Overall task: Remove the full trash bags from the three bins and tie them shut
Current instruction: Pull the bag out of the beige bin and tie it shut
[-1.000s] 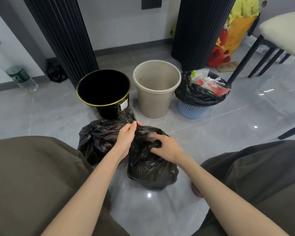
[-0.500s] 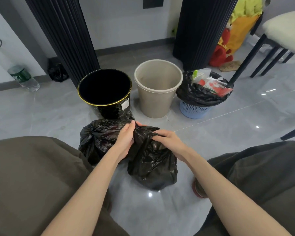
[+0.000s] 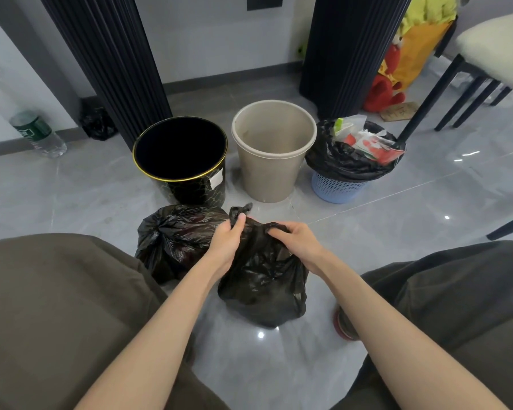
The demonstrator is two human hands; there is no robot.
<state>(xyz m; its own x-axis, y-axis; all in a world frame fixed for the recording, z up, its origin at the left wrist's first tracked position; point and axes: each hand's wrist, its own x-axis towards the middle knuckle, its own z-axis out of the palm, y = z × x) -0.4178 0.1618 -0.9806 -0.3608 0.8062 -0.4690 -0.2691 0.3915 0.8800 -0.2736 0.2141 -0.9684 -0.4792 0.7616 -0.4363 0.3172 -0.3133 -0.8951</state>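
Observation:
Three bins stand in a row on the floor: a black bin with a gold rim (image 3: 180,161), a beige bin (image 3: 274,149), both without bags, and a blue basket (image 3: 336,189) lined with a black bag full of wrappers (image 3: 350,155). In front of them lie two black trash bags. The left bag (image 3: 175,238) is knotted at its top. The right bag (image 3: 264,279) stands between my knees. My left hand (image 3: 227,242) grips one gathered end of its mouth, a tail sticking up past my fingers. My right hand (image 3: 298,239) pinches the other end.
Two dark ribbed columns (image 3: 347,48) rise behind the bins. A plastic bottle (image 3: 37,134) lies by the wall at left, a small black bag (image 3: 97,121) near it. Chair legs (image 3: 427,93) and a plush toy (image 3: 388,87) are at right. My knees flank the bags.
My left hand has pulled its end of the bag mouth upward, so a tail now pokes above the fingers. My right hand shifted slightly on the other end.

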